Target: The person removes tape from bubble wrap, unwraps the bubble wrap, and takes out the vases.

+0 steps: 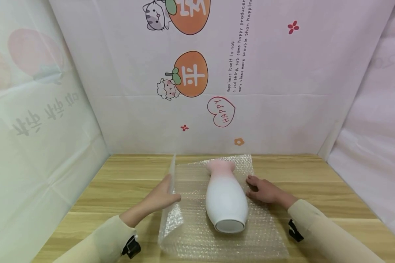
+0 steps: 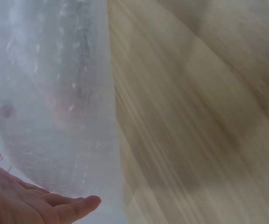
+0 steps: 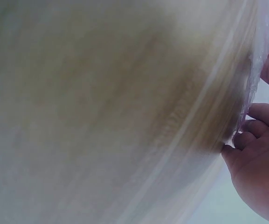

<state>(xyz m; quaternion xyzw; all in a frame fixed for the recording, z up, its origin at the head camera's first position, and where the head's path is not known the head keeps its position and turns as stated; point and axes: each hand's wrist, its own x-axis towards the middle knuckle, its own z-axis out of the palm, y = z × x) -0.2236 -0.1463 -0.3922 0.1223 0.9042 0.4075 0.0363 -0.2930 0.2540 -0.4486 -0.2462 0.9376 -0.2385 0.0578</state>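
Note:
A vase [image 1: 226,197], white with a pink neck, lies on its side on a sheet of clear bubble wrap [image 1: 197,237]. Its round base faces me. My left hand [image 1: 162,195] stands at the left edge of the sheet, which is raised there. The straight fingers [image 2: 73,207] rest against the outside of this raised flap, with the thumb spread toward its inner side. To the right of the vase, my right hand [image 1: 264,190] touches the sheet's right edge with its fingertips [image 3: 244,140]; the thumb and fingers are spread apart.
Beneath the sheet is a wood-grain table [image 1: 322,197]. A white printed cloth [image 1: 276,109] hangs behind it, with more cloth [image 1: 36,164] along the left and right sides. Dark straps [image 1: 131,247] show at both sleeve cuffs.

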